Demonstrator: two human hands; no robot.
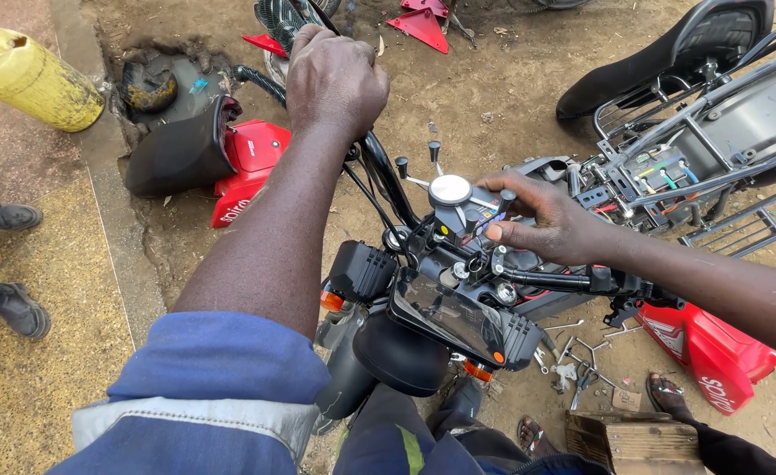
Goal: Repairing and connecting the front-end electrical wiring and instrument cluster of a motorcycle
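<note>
Brown packed dirt [458, 97] underfoot, dusty and littered, open air all round. Yellowish gritty paving [45, 352] off to the left behind a concrete kerb [115, 220], with a yellow jerrycan [32, 77] lying on its side near the top corner and two dark boots [14, 264] of someone standing at the edge.

Motorcycle front end [440, 299] right below the camera: black handlebar [388, 176], headlamp housing [454, 317], orange indicators, round chrome cap [450, 189] at the steering head. Left hand [335, 79] wrapped shut round the far handlebar grip, blue sleeve [221, 387] filling the lower left. Right hand [537, 220] reaching in from the right, fingertips pinched together on a small part just beside the chrome cap; too small to tell what.

Hemmed in closely. Red fuel tank and black seat [221, 158] on the ground just left of the bars, beside a muddy pit. Stripped frame with exposed wiring [669, 167] crowding the right. Second red panel [713, 352] low right, near a wooden block [634, 440] and a sandalled foot [669, 396]. Loose spanners [581, 352] scattered on the dirt beneath the right bar. Red plastic pieces [423, 26] at the top. Bare ground mostly in the middle strip beyond the bars.
</note>
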